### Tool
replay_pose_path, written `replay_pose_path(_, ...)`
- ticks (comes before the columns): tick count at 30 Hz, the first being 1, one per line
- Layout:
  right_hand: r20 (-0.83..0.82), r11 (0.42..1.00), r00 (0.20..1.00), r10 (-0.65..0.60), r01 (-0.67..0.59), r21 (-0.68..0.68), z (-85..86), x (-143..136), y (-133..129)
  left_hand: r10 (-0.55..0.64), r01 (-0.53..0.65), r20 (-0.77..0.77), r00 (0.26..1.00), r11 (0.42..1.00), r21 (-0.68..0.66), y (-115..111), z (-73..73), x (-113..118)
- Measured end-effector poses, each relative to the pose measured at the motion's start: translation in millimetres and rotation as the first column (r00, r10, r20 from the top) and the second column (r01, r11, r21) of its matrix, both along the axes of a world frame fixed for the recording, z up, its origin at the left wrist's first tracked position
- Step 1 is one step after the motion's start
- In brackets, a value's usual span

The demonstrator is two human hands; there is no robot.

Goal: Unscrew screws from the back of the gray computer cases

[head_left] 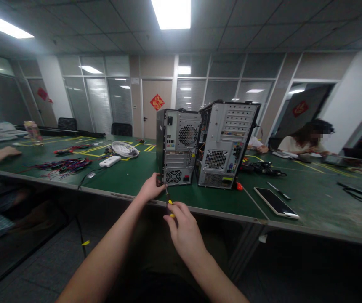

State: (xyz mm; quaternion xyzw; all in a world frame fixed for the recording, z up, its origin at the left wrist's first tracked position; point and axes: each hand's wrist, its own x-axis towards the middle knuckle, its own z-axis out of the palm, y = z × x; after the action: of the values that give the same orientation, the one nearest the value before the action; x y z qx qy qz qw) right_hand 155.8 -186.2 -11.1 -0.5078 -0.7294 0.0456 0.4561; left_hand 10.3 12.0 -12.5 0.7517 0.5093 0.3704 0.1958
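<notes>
My right hand [183, 223] is closed round the black and yellow handle of a screwdriver [169, 198]. Its shaft points up at the lower left corner of a computer tower [178, 166], which stands upright with its rear side facing me. At that same corner is my left hand [151, 187], fingers closed against the case and thumb close to the screwdriver's tip. The tip itself and any screw there are too small to make out. Just right of this tower stands a second tower [220, 145], its rear also towards me.
A white phone [275, 203] and a thin pen-like tool [278, 190] lie to the right. On the left are bundled wires [63, 166], a white power strip [110, 161] and a white basket [124, 149]. Other people sit at the table's left and far right.
</notes>
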Motion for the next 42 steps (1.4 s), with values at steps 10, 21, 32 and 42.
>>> replay_pose_path(10,0.126,0.999,0.992,-0.007,0.013,-0.044,-1.8,0.6,-0.7,0.013,-0.012,-0.013,1.000,1.000,0.015,-0.5,-0.3,0.6)
replay_pose_path(21,0.016,0.997,1.000,-0.010,0.012,-0.077,5.1,-1.5,-2.8,0.017,-0.017,-0.005,1.000,1.000,0.024,0.0,-0.7,-0.5)
replay_pose_path(32,0.040,0.995,0.998,-0.053,0.056,-0.078,4.6,-1.3,-1.3,0.003,-0.003,0.001,1.000,1.000,0.015,1.3,-1.3,-0.1)
replay_pose_path(42,0.094,0.999,0.996,-0.002,0.007,-0.051,-0.4,0.7,-1.4,0.010,-0.010,-0.005,1.000,1.000,0.011,-2.1,0.9,0.6)
